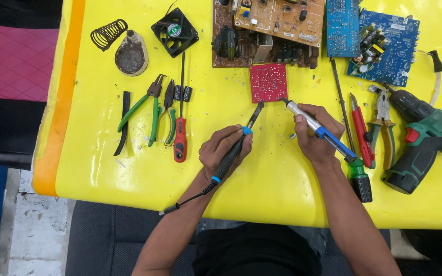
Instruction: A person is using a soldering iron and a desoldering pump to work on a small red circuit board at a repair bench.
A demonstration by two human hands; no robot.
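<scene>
Left hand (pixel 224 152) clamped around soldering iron (pixel 234 151), tip resting at the lower edge of the small red circuit board (pixel 268 82) lying on the yellow table (pixel 129 168). Right hand (pixel 317 135) gripped on a silver-and-blue desoldering pump (pixel 315 128), nozzle at the board's lower right corner. Green cordless drill (pixel 425 140) lies far right.

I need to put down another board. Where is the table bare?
Bare yellow table lies along the near edge, below the red screwdriver and left of the left hand. The far edge is crowded with circuit boards; tools fill the right around the drill.
</scene>
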